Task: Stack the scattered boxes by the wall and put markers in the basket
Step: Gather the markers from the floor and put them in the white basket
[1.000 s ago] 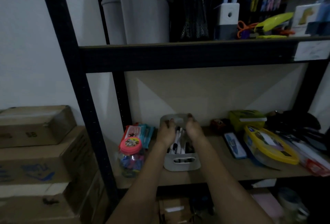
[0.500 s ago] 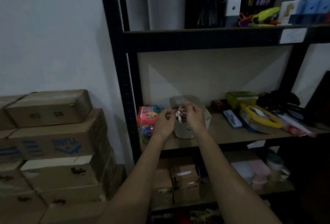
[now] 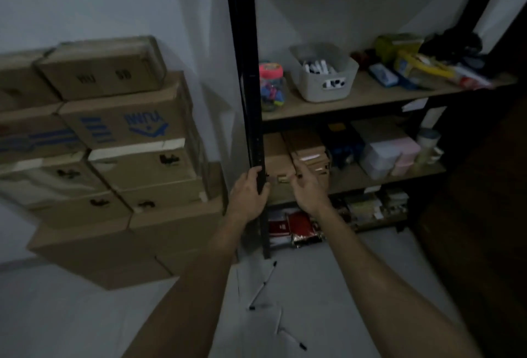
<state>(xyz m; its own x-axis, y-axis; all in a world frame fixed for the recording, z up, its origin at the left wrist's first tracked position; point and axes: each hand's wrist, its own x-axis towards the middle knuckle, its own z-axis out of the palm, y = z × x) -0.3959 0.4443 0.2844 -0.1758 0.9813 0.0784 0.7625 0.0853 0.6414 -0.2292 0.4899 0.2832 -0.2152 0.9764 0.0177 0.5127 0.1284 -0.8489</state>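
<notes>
Markers (image 3: pixel 316 67) fill basket (image 3: pixel 323 73); left hand (image 3: pixel 247 191) fingers clamp shelf post (image 3: pixel 247 72), right hand (image 3: pixel 308 190) fingers apart.

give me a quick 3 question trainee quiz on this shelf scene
1. True or false: the left hand grips the shelf post.
2. Where do markers still lie? A) floor B) top box C) jar
3. Fill in: the basket on the shelf holds ____.

Key: 1 true. 2 A: markers lie on the floor. 3 markers.
</notes>
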